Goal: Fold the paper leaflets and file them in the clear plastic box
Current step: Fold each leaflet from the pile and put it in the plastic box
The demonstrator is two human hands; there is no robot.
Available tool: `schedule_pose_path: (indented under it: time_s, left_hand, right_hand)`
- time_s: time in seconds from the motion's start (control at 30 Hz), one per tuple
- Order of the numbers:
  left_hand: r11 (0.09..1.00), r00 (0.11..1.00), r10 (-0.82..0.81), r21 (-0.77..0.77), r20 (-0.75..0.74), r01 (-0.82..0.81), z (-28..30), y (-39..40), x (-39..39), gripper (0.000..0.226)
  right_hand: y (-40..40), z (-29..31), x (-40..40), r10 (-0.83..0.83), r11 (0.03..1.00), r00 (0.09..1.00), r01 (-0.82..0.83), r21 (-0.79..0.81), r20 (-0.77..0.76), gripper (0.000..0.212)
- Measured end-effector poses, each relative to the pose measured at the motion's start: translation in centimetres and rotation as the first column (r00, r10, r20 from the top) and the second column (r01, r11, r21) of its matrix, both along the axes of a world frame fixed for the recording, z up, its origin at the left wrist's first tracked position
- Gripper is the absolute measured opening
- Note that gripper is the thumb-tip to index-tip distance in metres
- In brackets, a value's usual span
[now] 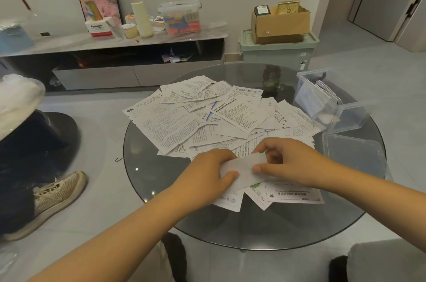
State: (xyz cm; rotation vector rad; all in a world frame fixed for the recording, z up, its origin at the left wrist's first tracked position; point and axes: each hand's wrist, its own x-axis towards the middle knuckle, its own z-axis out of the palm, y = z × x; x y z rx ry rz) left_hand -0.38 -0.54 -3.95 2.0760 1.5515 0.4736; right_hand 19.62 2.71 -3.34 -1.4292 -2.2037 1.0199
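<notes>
Both hands grip one folded white leaflet (245, 170) just above the near part of the round glass table (161, 180). My left hand (208, 176) pinches its left end, my right hand (292, 161) its right end and top edge. Several unfolded printed leaflets (207, 118) lie spread over the table's middle. The clear plastic box (332, 102) stands open at the table's right side, with a few folded leaflets upright inside. Its clear lid (355, 155) lies flat just in front of it.
A person's leg and beige sneaker (55, 196) are on the floor at the left. Behind the table stand a low TV cabinet (115, 55) with clutter and a green bin (276, 51) topped by a cardboard box. My knees sit below the table's near edge.
</notes>
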Motion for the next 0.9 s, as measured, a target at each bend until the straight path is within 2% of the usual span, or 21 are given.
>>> schedule_pose_path:
  time_s: [0.13,0.23,0.3,0.4,0.47,0.63,0.77,0.9]
  left_hand:
    - [1.000,0.999,-0.021,-0.008,-0.036,0.021,-0.6,0.4,-0.2,0.041]
    - [1.000,0.998,-0.029,-0.009,-0.052,0.028,-0.8,0.5,-0.2,0.051]
    - [1.000,0.997,-0.031,0.000,-0.070,0.031,-0.9,0.6,-0.3,0.048]
    - [0.999,0.995,-0.035,0.009,-0.097,0.036,-0.8,0.7,-0.5,0.038]
    - [0.999,0.995,-0.033,0.004,-0.097,0.033,-0.7,0.7,-0.7,0.032]
    - [0.998,0.997,-0.032,-0.063,-0.071,0.028,-0.1,0.4,-0.8,0.024]
    - [0.987,0.996,-0.083,-0.142,-0.039,0.077,0.2,0.0,-1.0,0.033]
    - [0.983,0.988,-0.140,-0.131,-0.057,0.132,0.3,0.0,-0.9,0.034]
  right_hand:
    - [0.0,-0.7,-0.7,-0.030,0.997,0.993,0.021,0.074,0.114,0.033]
    - [-0.2,-1.0,-1.0,-0.012,0.988,0.979,-0.020,0.153,0.206,0.050]
    - [-0.3,-1.0,-1.0,-0.009,0.968,0.966,-0.056,0.243,0.260,0.053]
    - [-0.8,-0.9,-1.1,0.037,0.923,0.948,-0.154,0.352,0.317,0.034]
    - [-1.4,-1.0,-1.4,0.106,0.912,0.929,-0.233,0.339,0.354,0.025]
    - [-2.2,-1.0,-1.3,0.143,0.894,0.901,-0.295,0.337,0.410,0.042]
    - [-2.3,-1.0,-0.8,0.156,0.878,0.856,-0.349,0.328,0.492,0.060]
    - [-2.6,-0.9,-0.8,0.159,0.861,0.874,-0.351,0.369,0.460,0.045]
